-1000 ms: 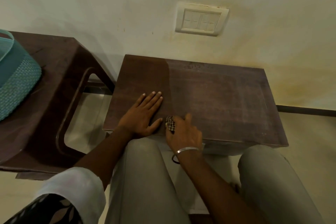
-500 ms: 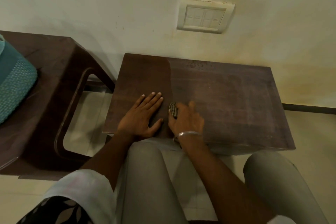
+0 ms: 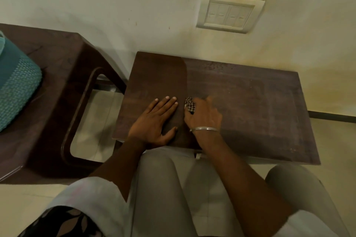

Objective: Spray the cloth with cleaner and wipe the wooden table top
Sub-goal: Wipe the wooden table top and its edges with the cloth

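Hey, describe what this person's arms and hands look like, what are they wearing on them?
Both forearms are bare. The left hand has no jewellery showing; its arm ends in a pale sleeve with dark leaf-patterned fabric beside it. The right hand has a thin silver bangle at the wrist, and a pale sleeve edge shows at the frame's lower right.

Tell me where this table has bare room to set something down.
Widest: the right half of the table top, between the right hand and the right edge, back to the wall. Smaller: the strip between the left hand and the wall. Crowded: front left-middle, where both hands lie together, the right gripping the checked cloth.
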